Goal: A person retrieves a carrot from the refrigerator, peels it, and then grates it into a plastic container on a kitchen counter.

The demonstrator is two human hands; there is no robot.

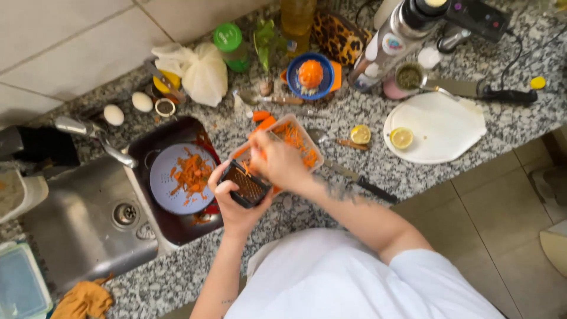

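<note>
Grating carrot: left hand grips dark grater, right hand closed on carrot piece, mostly hidden, pressed to grater over clear container. Container holds good heap of shreds; whole carrot pieces wait behind. Peelings on plate in sink. Bench crowded; front edge close, little free room.

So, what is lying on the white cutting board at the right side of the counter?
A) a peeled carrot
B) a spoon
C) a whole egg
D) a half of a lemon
D: on the white cutting board there is only a lemon half, cut side up; the two eggs lie far off by the tap, and the carrot is at the grater in the person's hands.
</note>
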